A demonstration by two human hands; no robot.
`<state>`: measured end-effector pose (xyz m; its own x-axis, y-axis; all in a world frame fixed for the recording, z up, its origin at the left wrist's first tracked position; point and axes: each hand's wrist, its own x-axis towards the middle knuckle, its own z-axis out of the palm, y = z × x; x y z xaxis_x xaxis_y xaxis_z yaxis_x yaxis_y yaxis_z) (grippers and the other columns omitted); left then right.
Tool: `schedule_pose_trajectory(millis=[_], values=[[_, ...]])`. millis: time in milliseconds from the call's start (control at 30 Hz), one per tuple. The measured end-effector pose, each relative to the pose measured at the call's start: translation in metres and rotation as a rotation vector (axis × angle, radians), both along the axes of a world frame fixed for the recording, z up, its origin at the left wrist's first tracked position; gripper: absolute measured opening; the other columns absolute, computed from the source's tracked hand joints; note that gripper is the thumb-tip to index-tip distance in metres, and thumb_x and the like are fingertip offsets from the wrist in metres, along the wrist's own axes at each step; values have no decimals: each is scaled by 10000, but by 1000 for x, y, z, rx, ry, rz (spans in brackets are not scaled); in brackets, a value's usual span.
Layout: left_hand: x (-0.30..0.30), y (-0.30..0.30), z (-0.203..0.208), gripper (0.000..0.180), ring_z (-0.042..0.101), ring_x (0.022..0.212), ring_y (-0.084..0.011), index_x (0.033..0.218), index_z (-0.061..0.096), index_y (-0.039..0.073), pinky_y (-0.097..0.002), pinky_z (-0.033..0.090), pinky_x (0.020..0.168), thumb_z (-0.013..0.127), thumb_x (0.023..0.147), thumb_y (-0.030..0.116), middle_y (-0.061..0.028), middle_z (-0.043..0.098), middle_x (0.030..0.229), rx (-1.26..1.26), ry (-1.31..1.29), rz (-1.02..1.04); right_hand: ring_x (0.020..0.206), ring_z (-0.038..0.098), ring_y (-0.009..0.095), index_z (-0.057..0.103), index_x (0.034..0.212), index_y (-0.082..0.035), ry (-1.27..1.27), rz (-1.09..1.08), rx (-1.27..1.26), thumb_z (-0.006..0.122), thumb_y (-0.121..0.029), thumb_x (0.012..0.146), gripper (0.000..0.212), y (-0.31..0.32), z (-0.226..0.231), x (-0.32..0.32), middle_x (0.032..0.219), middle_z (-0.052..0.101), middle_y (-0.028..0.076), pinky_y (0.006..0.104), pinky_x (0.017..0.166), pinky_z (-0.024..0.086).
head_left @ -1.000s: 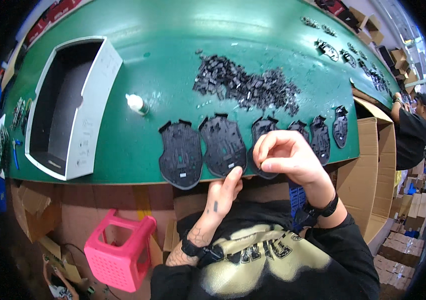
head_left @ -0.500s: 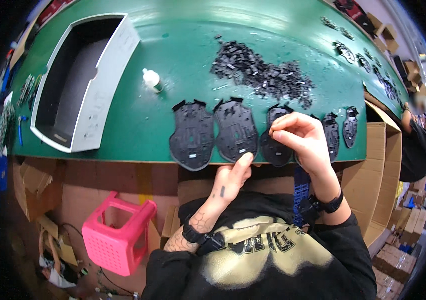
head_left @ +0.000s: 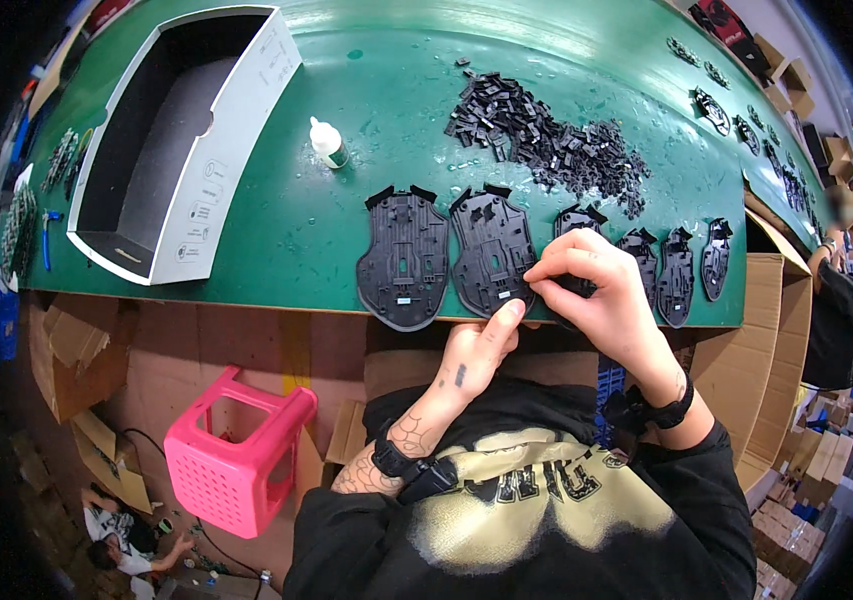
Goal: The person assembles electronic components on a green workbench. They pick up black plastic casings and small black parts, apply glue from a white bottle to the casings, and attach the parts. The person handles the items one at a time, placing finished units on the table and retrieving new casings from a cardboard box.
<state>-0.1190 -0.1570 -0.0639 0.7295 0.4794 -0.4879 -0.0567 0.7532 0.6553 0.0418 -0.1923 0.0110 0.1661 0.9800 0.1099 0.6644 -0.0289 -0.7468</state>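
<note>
A row of black plastic mouse shells lies along the near edge of the green table. My left hand (head_left: 477,356) grips the near edge of one mouse shell (head_left: 490,245), thumb on top and the other fingers folded under. My right hand (head_left: 602,290) has thumb and forefinger pinched at that shell's right side; whatever they hold is too small to make out. Another mouse shell (head_left: 405,250) lies to the left, and several more stretch to the right, one partly covered by my right hand. Farther back is a heap of small black plastic pieces (head_left: 557,140).
A white bottle (head_left: 328,143) stands left of the heap. An open grey box with a dark inside (head_left: 202,195) occupies the table's left. Below are a pink stool (head_left: 232,455) and, at right, a cardboard box (head_left: 737,375). Other people (head_left: 837,330) are at the far right and lower left.
My right hand has come left and lower, from above the neighbouring shell to the side of the held one. My left hand keeps its grip. The whole view has shifted slightly.
</note>
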Motion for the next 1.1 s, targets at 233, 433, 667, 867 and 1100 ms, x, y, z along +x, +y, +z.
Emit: schedule_pose_trajectory(millis=[233, 433, 667, 867, 1100], values=[[0, -1, 2, 335, 253, 475, -20, 723, 454, 157, -207, 181, 434, 553, 930, 401, 80, 344, 589, 12, 26, -7, 791, 593, 261, 642, 816, -47, -83, -15, 38, 677, -42, 741, 83, 2, -4, -4, 793, 594, 81, 351, 713, 481], [0, 0, 0, 364, 254, 480, -21, 698, 451, 160, -212, 176, 432, 556, 926, 423, 79, 350, 588, -3, 41, -11, 717, 580, 274, 573, 777, -8, -299, 129, -125, 656, -28, 726, 99, 21, 15, -4, 720, 554, 102, 359, 668, 471], [-11, 10, -8, 236, 277, 460, -7, 905, 559, 103, -201, 197, 411, 604, 918, 335, 100, 398, 595, -52, 16, -261, 791, 589, 330, 598, 730, -20, -341, 237, -80, 648, -56, 716, 63, 28, 24, 0, 741, 583, 126, 410, 715, 473], [-43, -4, -23, 339, 305, 531, -50, 1116, 513, -27, -180, 263, 424, 383, 957, 243, 28, 350, 686, -868, -526, -208, 674, 594, 231, 694, 837, -53, -190, 111, 31, 744, -51, 706, 141, -18, 42, -10, 731, 601, 67, 325, 616, 482], [-48, -13, -9, 559, 514, 1199, -239, 1419, 329, -30, -371, 394, 1037, 290, 986, 322, -177, 478, 1367, -950, -604, -85, 766, 574, 238, 668, 913, -57, -175, 268, -5, 743, -68, 685, 240, -51, 9, -44, 841, 591, 54, 340, 661, 470]])
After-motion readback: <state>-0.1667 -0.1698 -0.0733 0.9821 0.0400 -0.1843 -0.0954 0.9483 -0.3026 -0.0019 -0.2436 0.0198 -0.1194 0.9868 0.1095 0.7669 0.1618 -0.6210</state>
